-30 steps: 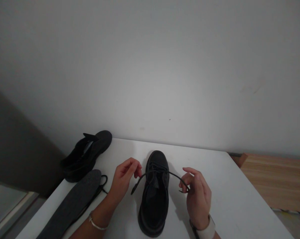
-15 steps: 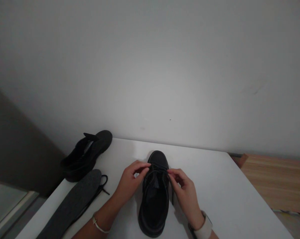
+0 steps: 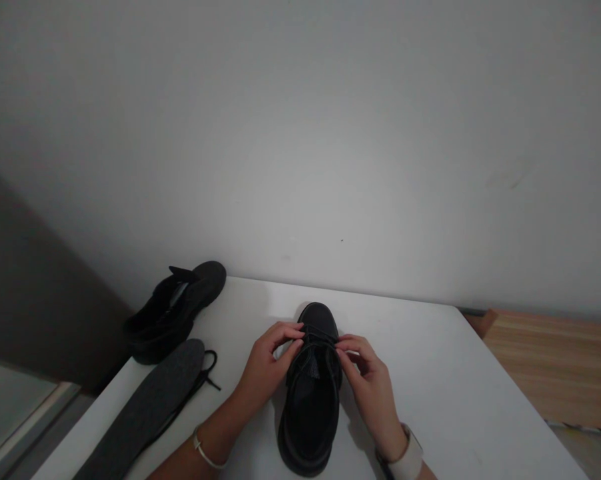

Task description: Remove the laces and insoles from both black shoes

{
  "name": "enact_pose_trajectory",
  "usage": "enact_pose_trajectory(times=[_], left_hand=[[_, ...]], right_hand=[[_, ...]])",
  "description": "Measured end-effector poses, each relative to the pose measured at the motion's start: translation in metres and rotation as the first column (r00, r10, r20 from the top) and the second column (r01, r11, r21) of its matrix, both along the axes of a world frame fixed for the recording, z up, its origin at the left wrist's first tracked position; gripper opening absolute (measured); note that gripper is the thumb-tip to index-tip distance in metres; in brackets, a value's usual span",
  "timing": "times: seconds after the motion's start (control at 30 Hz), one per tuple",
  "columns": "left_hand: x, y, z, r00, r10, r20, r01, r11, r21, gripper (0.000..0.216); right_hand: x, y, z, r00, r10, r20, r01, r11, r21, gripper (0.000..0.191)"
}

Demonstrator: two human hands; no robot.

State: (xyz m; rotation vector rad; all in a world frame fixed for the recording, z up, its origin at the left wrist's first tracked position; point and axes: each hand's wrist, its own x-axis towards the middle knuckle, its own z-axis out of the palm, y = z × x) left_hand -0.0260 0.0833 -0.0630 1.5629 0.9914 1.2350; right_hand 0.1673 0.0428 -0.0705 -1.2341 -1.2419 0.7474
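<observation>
Black shoe (image 3: 311,393): hands' fingertips (image 3: 295,328) cover lacing; lace indistinct.

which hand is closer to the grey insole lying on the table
Left. The left hand is at the near shoe's left side, towards the grey insole; the right hand is beyond the shoe.

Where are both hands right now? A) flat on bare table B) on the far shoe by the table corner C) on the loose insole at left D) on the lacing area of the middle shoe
D: the left hand and right hand meet with fingers at the lace area of the black shoe, apart from the insole and the other shoe.
</observation>
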Motion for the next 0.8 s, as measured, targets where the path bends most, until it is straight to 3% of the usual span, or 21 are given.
enact_pose_trajectory(times=[0.23,0.5,0.8], left_hand=[[-0.006,-0.001,0.007,0.994,-0.018,-0.108,0.021,0.999,0.026,0.010],[0.000,-0.005,0.009,0.983,0.040,-0.182,-0.007,0.984,0.179,0.010],[-0.001,-0.009,0.012,0.975,-0.027,-0.220,0.042,0.997,0.064,0.011]], right_hand=[[-0.002,-0.003,0.002,0.996,0.076,0.050,-0.076,0.997,-0.003,0.015],[-0.004,-0.006,-0.002,0.996,0.032,0.083,-0.035,0.999,0.038,0.016],[-0.004,-0.008,-0.005,0.997,0.072,0.006,-0.072,0.997,-0.016,0.018]])
